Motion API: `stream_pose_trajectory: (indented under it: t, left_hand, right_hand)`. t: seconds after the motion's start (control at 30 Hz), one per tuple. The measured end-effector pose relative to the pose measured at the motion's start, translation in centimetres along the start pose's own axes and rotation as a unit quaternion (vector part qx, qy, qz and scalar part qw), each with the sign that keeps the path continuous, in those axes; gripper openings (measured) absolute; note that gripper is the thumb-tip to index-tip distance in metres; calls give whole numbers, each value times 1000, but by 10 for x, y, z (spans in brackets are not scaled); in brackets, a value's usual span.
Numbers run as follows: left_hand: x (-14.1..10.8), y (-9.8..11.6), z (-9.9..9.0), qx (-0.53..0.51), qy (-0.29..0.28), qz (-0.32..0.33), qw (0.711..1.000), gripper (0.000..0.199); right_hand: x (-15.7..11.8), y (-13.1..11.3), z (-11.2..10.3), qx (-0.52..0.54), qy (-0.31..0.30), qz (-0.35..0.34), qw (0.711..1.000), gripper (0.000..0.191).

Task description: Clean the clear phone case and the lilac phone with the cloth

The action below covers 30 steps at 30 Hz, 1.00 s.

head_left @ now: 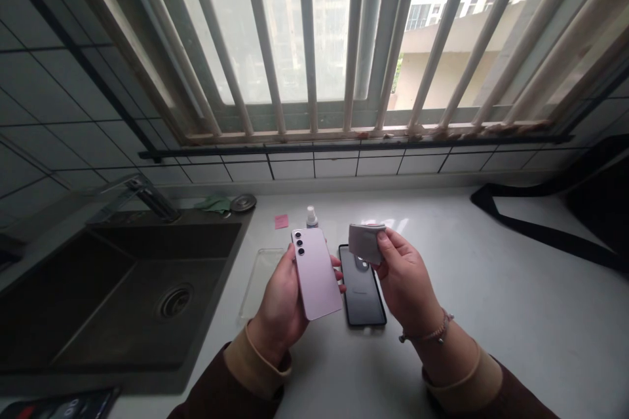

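A big window with pale bars (304, 46) is past the dark square sink (113, 294) and off to its right. A wall of grey square tiles (63, 105) is behind the sink. The sink sits in a long white counter (491, 301). Far to the right of the sink, a wide black strap (535, 229) lies on the counter. A shiny metal tap (147, 200) stands at the back of the sink.

The left hand (280, 308) is just right of the sink. It holds a flat pale purple phone (314, 275), with the fingers curled around the phone's edge. The right hand (403, 275) is further right. Its fingers are close together and pinch a soft grey cloth (366, 242) against the thumb. Under the hands lies a flat black phone (356, 288). A clear phone case (260, 281) lies under the left hand. Behind them stands a small white spray bottle (311, 217), beside a tiny pink paper note (281, 221).
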<state>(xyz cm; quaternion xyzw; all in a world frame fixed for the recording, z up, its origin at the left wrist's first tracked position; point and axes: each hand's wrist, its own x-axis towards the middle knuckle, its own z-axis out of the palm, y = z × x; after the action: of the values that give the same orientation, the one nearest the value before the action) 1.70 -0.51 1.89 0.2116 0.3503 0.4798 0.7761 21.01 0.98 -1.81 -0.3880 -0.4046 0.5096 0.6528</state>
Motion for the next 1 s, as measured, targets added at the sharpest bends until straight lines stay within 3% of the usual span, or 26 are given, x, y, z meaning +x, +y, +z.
stream_pose_trajectory:
  t: [0.07, 0.13, 0.3, 0.4, 0.6, 0.7, 0.87, 1.0]
  left_hand:
    - [0, -6, -2, 30, -9, -23, 999, 56]
    - [1, -13, -5, 60, -31, -49, 996, 56]
    - [2, -25, -11, 133, -73, -59, 987, 54]
    - [0, -24, -10, 183, -80, -54, 978, 51]
    - [1, -23, -11, 200, -71, -65, 975, 52]
    - [2, -25, -15, 206, -71, -41, 975, 56]
    - [1, -23, -8, 138, -65, 5, 988, 58]
    - [2, -20, 0, 57, -30, 22, 998, 41]
  right_hand:
    - [2, 3, -3, -41, 54, 3, 998, 38]
    - [2, 3, -4, -114, 69, -13, 991, 38]
    - [-6, -1, -1, -287, -25, -79, 954, 32]
    - [-13, -3, 3, -304, -83, -127, 941, 30]
    - [-19, -3, 5, -298, -138, -235, 915, 36]
    - [-16, -3, 5, -328, -165, -262, 892, 40]
    - [-12, -3, 4, -350, -174, -284, 875, 44]
    - [-10, 0, 4, -361, -200, -310, 857, 51]
